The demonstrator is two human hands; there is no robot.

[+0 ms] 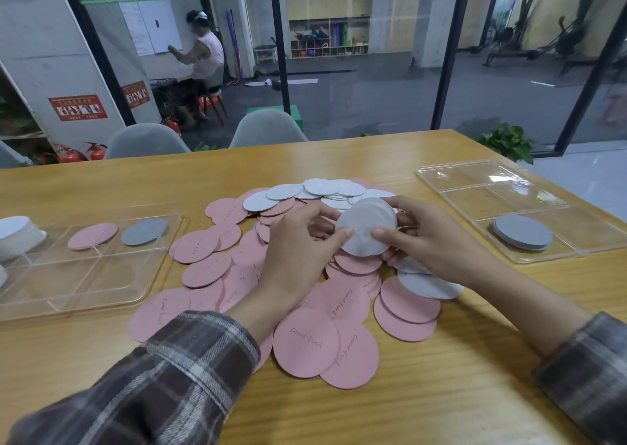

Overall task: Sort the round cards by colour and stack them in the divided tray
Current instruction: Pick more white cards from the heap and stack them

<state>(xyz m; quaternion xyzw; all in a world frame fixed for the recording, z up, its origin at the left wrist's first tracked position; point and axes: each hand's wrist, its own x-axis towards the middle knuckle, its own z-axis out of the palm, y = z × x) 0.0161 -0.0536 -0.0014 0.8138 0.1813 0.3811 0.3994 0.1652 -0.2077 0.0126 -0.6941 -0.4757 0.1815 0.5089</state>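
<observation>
Together, our left hand (298, 246) and right hand (432, 241) above the pink cards (305, 342), wrists angled inward, thumbs and fingers pinching one white stack (363, 230).

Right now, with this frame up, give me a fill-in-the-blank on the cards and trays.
The cards held between the left hand and the right hand are ____ in colour. The stack in the right tray is ____ in colour. The Good luck cards nearest the person are ____ in colour.
Missing words: white; grey; pink.
</observation>
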